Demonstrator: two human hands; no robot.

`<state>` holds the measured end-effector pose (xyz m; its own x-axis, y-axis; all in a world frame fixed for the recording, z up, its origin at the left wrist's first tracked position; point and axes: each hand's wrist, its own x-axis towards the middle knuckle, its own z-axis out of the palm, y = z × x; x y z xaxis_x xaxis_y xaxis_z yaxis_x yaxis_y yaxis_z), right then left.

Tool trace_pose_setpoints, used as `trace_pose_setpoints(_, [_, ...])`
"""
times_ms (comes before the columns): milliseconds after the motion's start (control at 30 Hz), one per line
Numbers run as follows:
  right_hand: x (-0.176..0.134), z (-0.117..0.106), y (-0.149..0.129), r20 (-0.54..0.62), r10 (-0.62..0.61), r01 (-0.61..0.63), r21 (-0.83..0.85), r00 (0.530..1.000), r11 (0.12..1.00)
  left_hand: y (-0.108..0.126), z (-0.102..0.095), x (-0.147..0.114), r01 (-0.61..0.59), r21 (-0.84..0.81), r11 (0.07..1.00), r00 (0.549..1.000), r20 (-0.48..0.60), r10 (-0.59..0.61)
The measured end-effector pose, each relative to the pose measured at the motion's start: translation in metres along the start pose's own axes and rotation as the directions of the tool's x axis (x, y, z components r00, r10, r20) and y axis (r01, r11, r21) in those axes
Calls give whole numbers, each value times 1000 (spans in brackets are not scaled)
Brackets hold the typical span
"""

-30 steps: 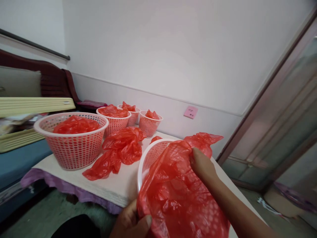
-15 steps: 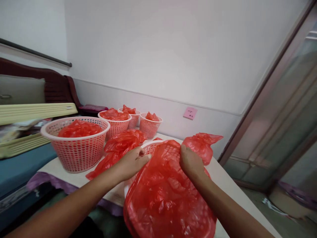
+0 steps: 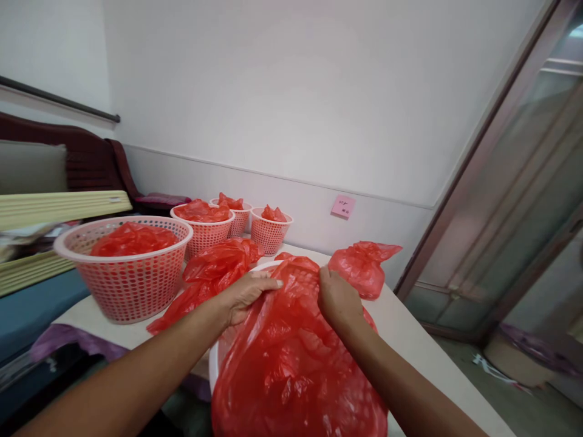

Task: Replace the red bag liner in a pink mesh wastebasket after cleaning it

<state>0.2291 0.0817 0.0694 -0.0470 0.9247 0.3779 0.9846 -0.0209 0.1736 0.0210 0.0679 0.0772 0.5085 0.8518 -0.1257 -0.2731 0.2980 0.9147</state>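
Note:
A large red plastic bag [image 3: 291, 364] is spread over the near basket [image 3: 214, 367], whose white rim shows along its left side and at the back. My right hand [image 3: 339, 297] is closed in a fist on the bag's far right part. On the left edge of the bag, my left hand [image 3: 248, 296] pinches the film, its thumb on top and its other fingers partly hidden. Beside my left hand lies a crumpled red bag [image 3: 218, 270]. Another red bag [image 3: 362, 270], bunched at its top, stands beyond my right hand.
A big pink basket [image 3: 132, 291] with red plastic inside stands at the left of the white table [image 3: 423, 352]. Several smaller baskets [image 3: 271, 235] hold red plastic near the wall. A pink note [image 3: 343, 207] is on the wall. A bin [image 3: 519, 358] sits on the floor at right.
The view has shifted slightly, so most things appear further left. My left hand has drawn the bag's left edge inward, showing more of the near basket's rim. My right hand keeps its hold.

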Motion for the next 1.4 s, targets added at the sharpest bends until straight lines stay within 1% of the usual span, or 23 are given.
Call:
trace_pose_setpoints(100, [0, 2, -2, -12, -10, 10, -3, 1000, 1000, 6, -3, 0, -3, -79, 997, 1000, -16, 2])
trace_pose_setpoints(200, [1, 3, -2, -8, -11, 11, -3, 1000, 1000, 10, -8, 0, -30, -76, 997, 999, -30, 28])
trace_pose_setpoints(267, [1, 3, -2, 1, -11, 11, -3, 1000, 1000, 12, -9, 0, -43, -11, 999, 998, -34, 43])
trace_pose_setpoints(333, [1, 2, -2, 11, -11, 11, 0, 1000, 1000, 13, -11, 0, -63, 108, 992, 996, -58, 69])
trace_pose_setpoints(400, [1, 2, -2, 16, -10, 10, 3, 1000, 1000, 15, -12, 2, -117, 269, 956, 981, -122, 154])
trace_pose_setpoints(433, [1, 2, -2, 15, -10, 10, 4, 1000, 1000, 16, -13, 2, -158, 360, 919, 961, -159, 228])
trace_pose_setpoints(467, [1, 3, -2, 12, -11, 11, 2, 1000, 1000, 17, -14, 3, -204, 455, 867, 929, -188, 318])
trace_pose_setpoints(500, [1, 3, -3, 9, -17, 17, 0, 1000, 1000, 18, -16, 4, -246, 548, 799, 888, -203, 413])
trace_pose_setpoints(567, [0, 3, -4, 7, -27, 27, -2, 1000, 1000, 19, -19, 6, -302, 703, 643, 796, -185, 576])
trace_pose_setpoints(633, [0, 4, -6, 5, -35, 35, 1, 999, 999, 19, -23, 8, -313, 800, 511, 725, -146, 673])
trace_pose_setpoints(667, [0, 4, -6, 4, -38, 38, 3, 999, 999, 17, -24, 10, -309, 830, 464, 700, -132, 702])
trace_pose_setpoints(733, [0, 4, -7, 2, -42, 42, 6, 999, 999, 14, -28, 14, -290, 862, 416, 672, -126, 730])
trace_pose_setpoints(800, [0, 5, -7, 3, -47, 47, 10, 999, 999, 11, -32, 21, -262, 864, 431, 675, -155, 721])
trace_pose_setpoints(900, [1, 7, -7, -8, -55, 55, 24, 998, 998, 10, -38, 32, -207, 824, 528, 711, -244, 660])
trace_pose_setpoints(967, [1, 9, -7, -31, -61, 62, 33, 998, 998, 11, -42, 37, -184, 789, 586, 725, -293, 623])
trace_pose_setpoints(1133, [4, 16, -9, -155, -102, 114, 70, 983, 991, 13, -49, 43, -139, 697, 703, 744, -395, 539])
trace_pose_setpoints(1167, [5, 17, -9, -174, -109, 124, 78, 979, 989, 12, -50, 44, -131, 666, 734, 756, -413, 509])
trace_pose_setpoints(1233, [7, 18, -10, -182, -114, 131, 85, 977, 988, 12, -51, 45, -122, 583, 803, 792, -430, 433])
trace_pose_setpoints(1333, [9, 17, -10, -146, -104, 116, 73, 984, 991, 11, -51, 44, -106, 425, 899, 851, -429, 303])
trace_pose_setpoints(1400, [9, 15, -9, -127, -89, 98, 61, 988, 993, 12, -51, 43, -88, 326, 941, 874, -428, 230])
